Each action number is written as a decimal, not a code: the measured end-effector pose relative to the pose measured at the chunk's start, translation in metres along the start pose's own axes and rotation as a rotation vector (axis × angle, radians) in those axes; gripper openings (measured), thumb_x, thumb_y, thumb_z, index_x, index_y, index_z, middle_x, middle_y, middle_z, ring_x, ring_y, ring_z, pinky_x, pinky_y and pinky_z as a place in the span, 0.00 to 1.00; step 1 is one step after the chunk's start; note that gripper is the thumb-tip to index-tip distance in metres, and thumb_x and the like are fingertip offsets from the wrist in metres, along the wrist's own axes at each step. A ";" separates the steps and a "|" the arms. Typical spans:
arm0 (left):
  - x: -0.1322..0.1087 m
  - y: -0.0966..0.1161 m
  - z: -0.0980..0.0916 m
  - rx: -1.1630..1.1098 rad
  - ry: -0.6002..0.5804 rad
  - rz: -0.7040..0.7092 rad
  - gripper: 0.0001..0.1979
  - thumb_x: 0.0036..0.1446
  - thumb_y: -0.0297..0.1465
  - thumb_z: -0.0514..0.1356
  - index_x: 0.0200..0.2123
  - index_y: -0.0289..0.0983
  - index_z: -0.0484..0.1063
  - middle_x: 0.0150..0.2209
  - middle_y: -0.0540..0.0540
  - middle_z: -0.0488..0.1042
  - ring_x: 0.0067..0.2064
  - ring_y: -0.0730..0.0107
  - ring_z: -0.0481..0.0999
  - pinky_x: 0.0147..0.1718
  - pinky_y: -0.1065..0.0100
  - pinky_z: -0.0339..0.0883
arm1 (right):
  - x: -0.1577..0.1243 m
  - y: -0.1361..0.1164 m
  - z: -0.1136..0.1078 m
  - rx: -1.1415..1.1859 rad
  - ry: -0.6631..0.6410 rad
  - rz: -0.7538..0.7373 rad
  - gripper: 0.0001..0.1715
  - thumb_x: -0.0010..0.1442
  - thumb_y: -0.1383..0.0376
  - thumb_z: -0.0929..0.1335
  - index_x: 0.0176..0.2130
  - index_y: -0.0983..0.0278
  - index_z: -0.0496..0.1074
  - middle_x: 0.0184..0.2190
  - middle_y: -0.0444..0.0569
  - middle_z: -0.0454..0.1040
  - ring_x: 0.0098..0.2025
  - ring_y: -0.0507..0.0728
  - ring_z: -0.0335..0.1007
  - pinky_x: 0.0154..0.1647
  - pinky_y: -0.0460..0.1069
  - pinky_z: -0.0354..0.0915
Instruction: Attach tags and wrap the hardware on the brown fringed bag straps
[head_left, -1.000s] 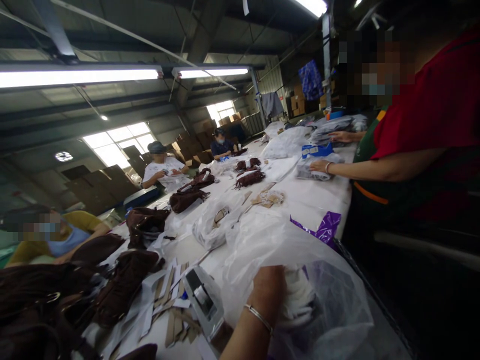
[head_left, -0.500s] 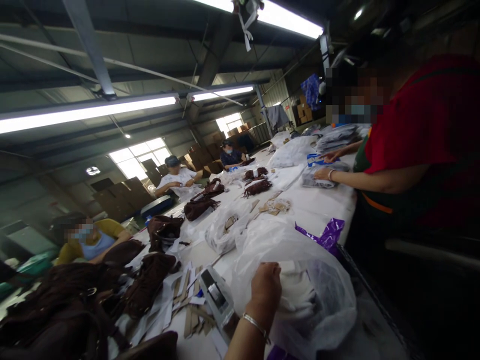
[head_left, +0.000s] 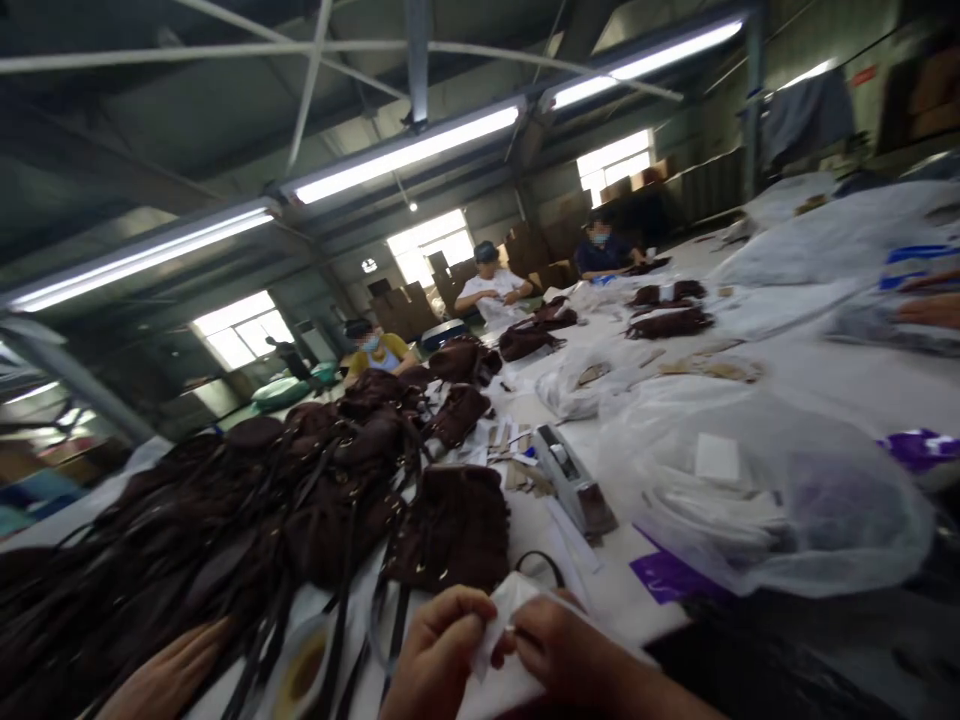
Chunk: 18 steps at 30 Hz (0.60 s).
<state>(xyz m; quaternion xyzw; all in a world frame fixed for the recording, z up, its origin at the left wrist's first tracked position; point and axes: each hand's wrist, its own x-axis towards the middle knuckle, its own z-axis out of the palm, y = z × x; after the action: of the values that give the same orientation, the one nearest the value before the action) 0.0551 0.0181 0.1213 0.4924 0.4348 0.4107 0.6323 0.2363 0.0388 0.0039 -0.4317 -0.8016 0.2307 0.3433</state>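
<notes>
At the bottom centre my left hand pinches a thin white piece that looks like paper or soft cloth. My right hand grips the same piece from the other side, fingers curled inward. Just beyond them a dark brown drawstring bag lies on the white table, with a black loop close to my right hand. A clear plastic bag holding a stack of white pieces lies to the right. My hands partly hide the white piece's lower part.
Many brown bags are heaped on the left. A tape dispenser stands beyond my hands near card strips. A tape roll lies lower left, beside another person's hand. Several people work along the table's far side.
The view has swung left. One hand, earlier at the white pieces in the plastic bag, has drawn back; both hands now hold a white piece together near the bottom edge.
</notes>
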 end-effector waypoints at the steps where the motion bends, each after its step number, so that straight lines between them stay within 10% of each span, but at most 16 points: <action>1: -0.017 0.001 -0.017 -0.086 0.035 -0.007 0.17 0.47 0.38 0.69 0.39 0.33 0.80 0.32 0.40 0.80 0.33 0.63 0.76 0.35 0.66 0.68 | -0.001 -0.002 0.006 -0.028 0.004 -0.019 0.10 0.66 0.64 0.66 0.35 0.63 0.75 0.33 0.48 0.77 0.37 0.57 0.73 0.41 0.51 0.67; 5: -0.068 -0.011 -0.068 -0.101 0.163 0.041 0.29 0.41 0.32 0.72 0.51 0.39 0.78 0.49 0.37 0.79 0.47 0.53 0.77 0.35 0.66 0.70 | 0.000 0.005 0.016 -0.068 0.053 -0.180 0.16 0.68 0.61 0.62 0.33 0.62 0.75 0.30 0.50 0.77 0.35 0.57 0.73 0.39 0.50 0.67; 10: -0.100 -0.025 -0.103 0.449 0.410 0.172 0.15 0.58 0.38 0.63 0.45 0.37 0.81 0.36 0.41 0.81 0.36 0.61 0.78 0.36 0.65 0.71 | 0.001 0.011 0.017 -0.010 0.032 -0.162 0.17 0.69 0.57 0.63 0.37 0.61 0.77 0.33 0.51 0.79 0.36 0.58 0.75 0.40 0.51 0.71; 14: -0.114 -0.017 -0.117 0.779 0.428 0.396 0.12 0.62 0.37 0.59 0.38 0.41 0.82 0.39 0.42 0.77 0.44 0.60 0.75 0.48 0.62 0.68 | 0.002 0.000 0.014 0.068 0.018 -0.064 0.18 0.69 0.54 0.64 0.41 0.60 0.79 0.38 0.53 0.81 0.41 0.62 0.77 0.44 0.55 0.73; 18: -0.110 -0.018 -0.123 0.640 0.317 0.249 0.14 0.62 0.38 0.58 0.33 0.38 0.81 0.36 0.44 0.79 0.39 0.64 0.75 0.42 0.66 0.67 | 0.010 -0.029 -0.001 0.119 0.002 0.011 0.20 0.68 0.51 0.65 0.42 0.61 0.79 0.39 0.53 0.81 0.42 0.62 0.77 0.44 0.54 0.73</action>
<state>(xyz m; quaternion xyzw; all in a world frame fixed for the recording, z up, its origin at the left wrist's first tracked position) -0.0914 -0.0565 0.1025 0.6443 0.5706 0.3989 0.3165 0.2180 0.0318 0.0277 -0.4153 -0.7837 0.2796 0.3678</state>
